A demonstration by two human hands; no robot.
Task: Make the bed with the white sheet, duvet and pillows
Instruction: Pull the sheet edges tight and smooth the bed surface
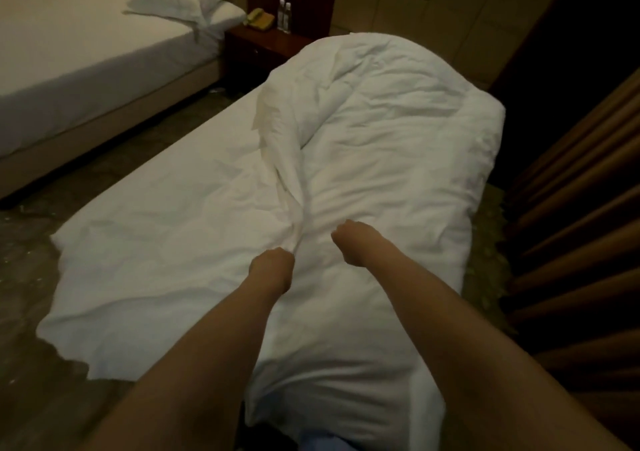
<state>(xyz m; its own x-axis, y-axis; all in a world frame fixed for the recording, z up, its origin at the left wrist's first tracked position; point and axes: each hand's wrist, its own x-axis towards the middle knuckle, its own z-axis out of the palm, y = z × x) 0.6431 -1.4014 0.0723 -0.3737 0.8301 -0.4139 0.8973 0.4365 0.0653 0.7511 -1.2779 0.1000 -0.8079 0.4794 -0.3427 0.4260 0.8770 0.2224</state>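
Rumpled white duvet point(381, 146) heaped on bed, long axis running head to foot, soft creased cotton. Left hand point(272, 269) fisted, pinching a bunched duvet ridge. Right hand point(351, 243) curled on duvet; grip unclear.

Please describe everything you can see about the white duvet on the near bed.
The duvet is white, soft and thick, with many wrinkles. It lies bunched over the right side of the near bed, from the headboard end down to the person, and is not spread flat. A long raised fold runs down its middle. The left hand grips that fold; the right hand, closed in a fist, is on the fabric beside it.
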